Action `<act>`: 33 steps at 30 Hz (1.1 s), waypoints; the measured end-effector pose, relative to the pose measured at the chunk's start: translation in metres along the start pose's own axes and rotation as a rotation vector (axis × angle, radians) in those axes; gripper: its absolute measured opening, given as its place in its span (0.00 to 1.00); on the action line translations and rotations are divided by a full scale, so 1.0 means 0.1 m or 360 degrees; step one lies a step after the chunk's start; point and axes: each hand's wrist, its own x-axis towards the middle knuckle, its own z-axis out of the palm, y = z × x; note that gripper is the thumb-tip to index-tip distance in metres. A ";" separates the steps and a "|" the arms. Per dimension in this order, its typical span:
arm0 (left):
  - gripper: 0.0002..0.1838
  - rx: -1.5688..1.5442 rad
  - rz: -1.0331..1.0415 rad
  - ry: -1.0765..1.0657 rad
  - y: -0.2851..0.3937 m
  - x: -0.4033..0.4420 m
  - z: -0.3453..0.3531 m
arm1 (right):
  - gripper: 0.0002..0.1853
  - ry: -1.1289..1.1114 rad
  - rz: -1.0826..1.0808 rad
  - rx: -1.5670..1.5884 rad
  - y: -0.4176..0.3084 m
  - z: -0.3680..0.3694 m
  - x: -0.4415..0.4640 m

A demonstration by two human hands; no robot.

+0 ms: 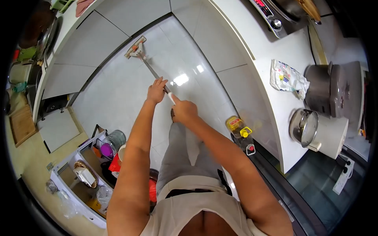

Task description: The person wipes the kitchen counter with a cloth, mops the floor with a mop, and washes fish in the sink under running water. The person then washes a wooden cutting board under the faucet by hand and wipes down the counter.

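A mop (149, 68) with a long grey pole and a white grip slants across the shiny tiled floor, its flat head lying near the left cabinets. Lower on the pole, my right hand (185, 111) is wrapped round the white grip. Farther up, my left hand (156, 90) is at the pole, fingers stretched along it and over its side; the palm side is hidden. The mop head touches the floor.
White cabinets (220, 39) flank the floor. Bottles (236, 126) with yellow and red caps stand by the right cabinet. At lower left is a white shelf unit (75, 200) with jars and bags. A pot (319, 88), a steel pan and an induction cooker (267, 15) occupy the right counter.
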 end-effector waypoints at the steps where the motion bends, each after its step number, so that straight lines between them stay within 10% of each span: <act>1: 0.27 0.0073 0.0040 0.0038 0.13 -0.03 0.25 | 0.28 -0.0024 0.0019 0.0036 0.12 -0.13 -0.27; 9: 0.21 0.0281 0.1010 -0.0337 2.60 -1.27 1.89 | 0.29 0.0219 0.0266 -0.0111 2.20 0.14 -3.13; 11: 0.10 -0.0379 0.1329 -0.0553 3.24 -1.70 2.22 | 0.32 0.0252 0.0389 -0.0004 2.50 0.22 -4.04; 18: 0.06 -0.0257 0.1946 -0.1198 4.62 -2.50 2.57 | 0.32 0.0237 0.1013 0.0170 2.45 0.21 -5.55; 27: 0.05 -0.0191 0.1643 -0.0779 3.69 -1.23 2.10 | 0.33 0.0333 0.0607 0.0287 2.50 0.08 -3.99; 33: 0.21 -0.0073 0.0630 -0.0187 2.32 0.22 0.96 | 0.33 0.0500 0.0202 -0.0005 1.93 -0.24 -1.39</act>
